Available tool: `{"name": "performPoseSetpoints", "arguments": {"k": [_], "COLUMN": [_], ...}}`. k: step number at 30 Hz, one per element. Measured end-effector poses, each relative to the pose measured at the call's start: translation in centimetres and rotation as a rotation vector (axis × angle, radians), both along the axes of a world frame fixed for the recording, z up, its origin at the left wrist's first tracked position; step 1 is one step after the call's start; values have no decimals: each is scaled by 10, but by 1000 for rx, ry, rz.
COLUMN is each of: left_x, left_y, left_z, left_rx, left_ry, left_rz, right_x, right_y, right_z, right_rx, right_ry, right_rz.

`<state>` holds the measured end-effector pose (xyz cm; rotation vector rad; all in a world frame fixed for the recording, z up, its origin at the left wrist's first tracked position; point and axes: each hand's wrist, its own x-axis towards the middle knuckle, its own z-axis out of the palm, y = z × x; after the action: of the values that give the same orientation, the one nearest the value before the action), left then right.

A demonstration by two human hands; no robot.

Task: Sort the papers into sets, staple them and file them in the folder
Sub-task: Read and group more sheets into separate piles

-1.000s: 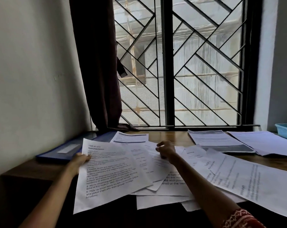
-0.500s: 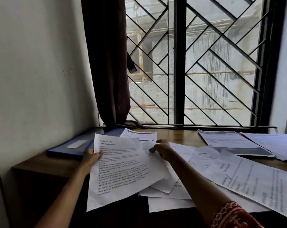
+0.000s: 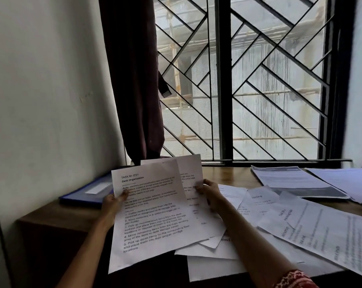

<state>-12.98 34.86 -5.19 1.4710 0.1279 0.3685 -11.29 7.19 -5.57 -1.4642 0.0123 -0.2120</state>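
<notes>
My left hand (image 3: 113, 202) pinches the left edge of a printed sheet headed "Desk Organization" (image 3: 153, 215), raised off the wooden desk (image 3: 225, 173). Behind it a second sheet (image 3: 191, 183) is held up by my right hand (image 3: 210, 193), which grips its right edge. Several loose printed papers (image 3: 300, 225) lie scattered on the desk to the right and under my arms. A blue folder (image 3: 86, 194) lies flat at the far left by the wall. No stapler is in view.
Two neater paper stacks (image 3: 296, 181) lie at the back right under the barred window (image 3: 238, 80). A dark curtain (image 3: 132, 80) hangs at the window's left. The white wall (image 3: 41, 100) borders the desk on the left.
Both hands have lifted their sheets up off the desk toward me; the right hand now holds a second sheet behind the first. The camera has tilted and shifted left.
</notes>
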Motion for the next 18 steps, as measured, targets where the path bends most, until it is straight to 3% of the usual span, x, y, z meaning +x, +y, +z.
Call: {"name": "performPoseSetpoints", "arguments": {"k": [15,16,18], "left_x": [3,2,2], "left_y": [3,3,1], "left_z": [-4,-3,-3], "left_rx": [-30,-29,-36], "left_ry": [20,20,9], "left_rz": [-53,-54,-63], "right_x": [2,3,6], "right_y": [1,2,2], "right_z": [-2,-3,-3], "right_rx": [-58,-99,-413], "right_ry": [12,6,-33], "right_rz": [-1,-24,-167]}}
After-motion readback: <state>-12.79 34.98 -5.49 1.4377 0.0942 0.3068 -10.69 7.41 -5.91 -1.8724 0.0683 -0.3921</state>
